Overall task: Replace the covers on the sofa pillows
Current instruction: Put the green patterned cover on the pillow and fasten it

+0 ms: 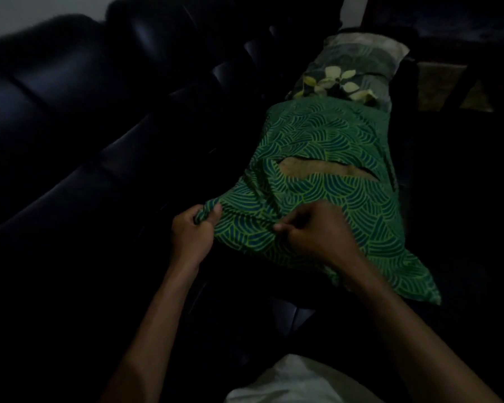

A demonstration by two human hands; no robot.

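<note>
Fists: left hand [191, 228], right hand [312, 228] clutching green cover [326, 141]

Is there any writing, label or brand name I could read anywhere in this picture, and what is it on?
None: no readable text anywhere.
The green cover carries only a curved-line pattern.
The pillow behind it shows only a leaf print.
The dark sofa shows no label in this dim light.
</note>
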